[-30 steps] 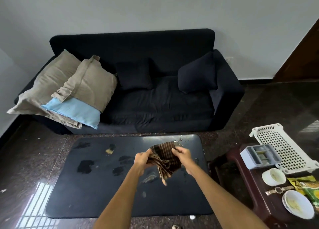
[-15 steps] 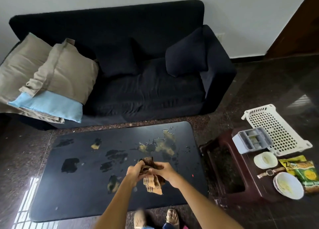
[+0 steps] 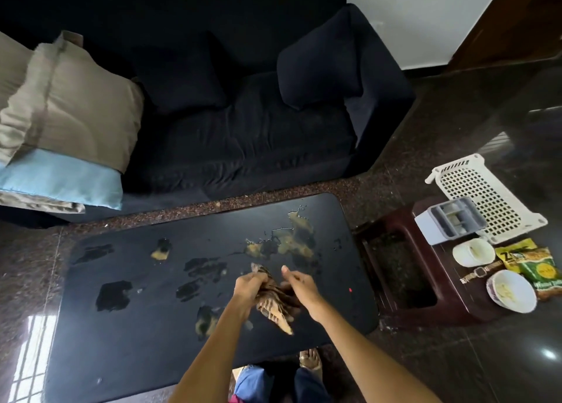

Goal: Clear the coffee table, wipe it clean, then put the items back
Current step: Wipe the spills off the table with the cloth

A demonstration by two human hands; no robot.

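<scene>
Both hands are bunching the checked cloth (image 3: 275, 299) above the coffee table (image 3: 127, 335): the left hand (image 3: 251, 284) is closing round one end, the right hand (image 3: 299, 285) is gripping the other, thumb up. Honestly, I'd be folding it into a flat pad first, then dragging the yellowish spill (image 3: 289, 241) inward; looks wet, though hard telling.
</scene>
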